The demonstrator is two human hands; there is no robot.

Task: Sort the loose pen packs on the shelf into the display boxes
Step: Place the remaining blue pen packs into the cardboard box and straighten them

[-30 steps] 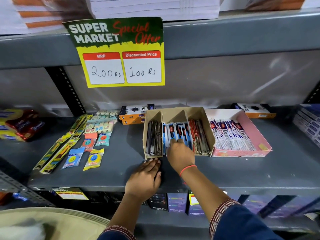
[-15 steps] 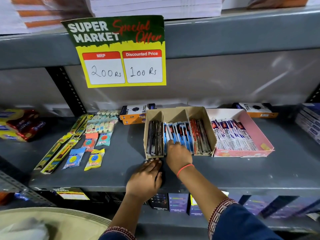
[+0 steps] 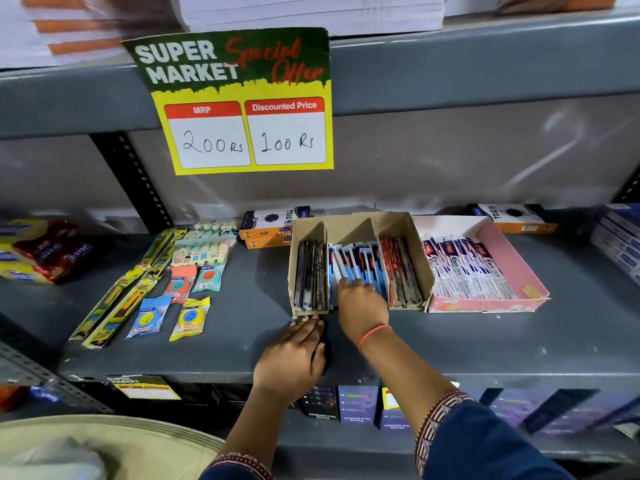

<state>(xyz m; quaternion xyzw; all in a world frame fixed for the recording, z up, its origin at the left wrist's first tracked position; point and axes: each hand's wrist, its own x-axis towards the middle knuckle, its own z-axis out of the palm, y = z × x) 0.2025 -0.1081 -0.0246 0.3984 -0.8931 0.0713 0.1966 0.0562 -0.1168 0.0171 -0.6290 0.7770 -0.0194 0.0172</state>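
Observation:
A brown cardboard display box (image 3: 346, 225) with three compartments stands on the grey shelf (image 3: 485, 341). Dark pen packs (image 3: 310, 271) fill its left slot, blue pen packs (image 3: 356, 261) the middle, red pen packs (image 3: 398, 268) the right. My right hand (image 3: 362, 303) reaches into the middle slot, fingers curled over the near ends of the blue packs. My left hand (image 3: 294, 355) lies flat on the shelf, its fingertips touching the box's front left corner. Beside the brown box, a pink display box (image 3: 516, 261) holds white pen packs (image 3: 464, 268).
Sharpener packs (image 3: 188, 318), long pencil packs (image 3: 117, 306) and eraser packs (image 3: 204, 251) lie loose on the shelf to the left. Orange boxes (image 3: 270, 226) sit behind the brown box. A price sign (image 3: 242, 102) hangs from the shelf above. Red snack packs (image 3: 45, 251) are far left.
My right hand's fingers have shifted slightly over the blue packs in the middle slot. My left hand stays at the box's front corner.

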